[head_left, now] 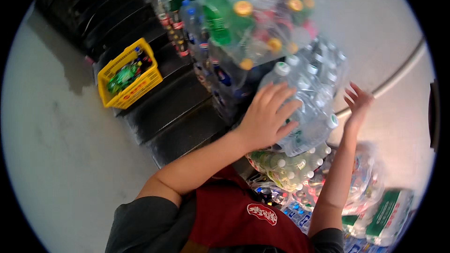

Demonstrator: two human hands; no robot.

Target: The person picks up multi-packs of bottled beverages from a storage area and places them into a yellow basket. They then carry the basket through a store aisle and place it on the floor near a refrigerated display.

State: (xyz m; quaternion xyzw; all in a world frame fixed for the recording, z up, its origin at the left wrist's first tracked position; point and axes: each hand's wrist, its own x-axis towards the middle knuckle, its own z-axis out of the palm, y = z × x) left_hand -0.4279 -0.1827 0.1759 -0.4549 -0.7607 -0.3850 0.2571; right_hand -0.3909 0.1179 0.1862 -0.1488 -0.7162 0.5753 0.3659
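A film-wrapped pack of clear plastic bottles with white caps (318, 88) stands in front of me. My left hand (270, 114) lies over its left side with fingers spread; whether it presses on the film I cannot tell. Off the pack's right side, my right hand (358, 103) is raised with fingers apart and nothing in it. Beyond this pack is a wrapped bundle of large drink bottles with yellow caps (242, 8), some green and some dark. Below my hands sits a pack of pale green bottles with white caps (288, 165).
On the left, a yellow plastic basket (132, 93) holding green and dark items rests on black ridged surfaces (175, 102). More stacked bottles (219, 73) form a wall beside them. At lower right are further wrapped packs (386, 214). A pale hose or pipe (400, 73) crosses the floor.
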